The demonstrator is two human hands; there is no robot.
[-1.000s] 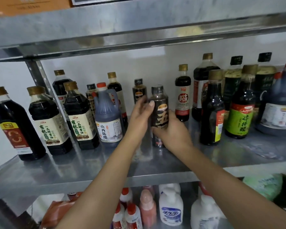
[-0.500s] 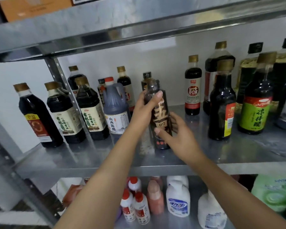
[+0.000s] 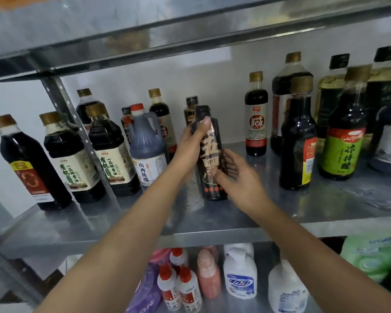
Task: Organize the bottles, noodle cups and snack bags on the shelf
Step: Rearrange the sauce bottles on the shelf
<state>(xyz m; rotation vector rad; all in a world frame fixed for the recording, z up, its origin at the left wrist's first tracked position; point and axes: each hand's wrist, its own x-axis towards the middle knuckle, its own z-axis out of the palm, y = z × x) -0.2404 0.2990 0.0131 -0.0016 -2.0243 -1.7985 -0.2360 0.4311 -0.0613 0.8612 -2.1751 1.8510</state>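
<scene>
Gripping: the left hand (image 3: 191,143) is wrapping around the neck of the dark bottle (image 3: 210,154).
Right hand: the right hand (image 3: 237,177) is lying with nearly straight fingers against the bottle's lower side, thumb touching the label.
Bottle: it is standing almost upright mid-shelf, between the vinegar jug (image 3: 148,150) and a tall soy bottle (image 3: 297,143); base contact cannot be told.
Surface: the steel shelf (image 3: 145,218) is carrying dark sauce bottles at both sides.
Room: a white wall (image 3: 212,71) is showing behind; soap bottles (image 3: 239,276) are sitting on the tier below.
</scene>
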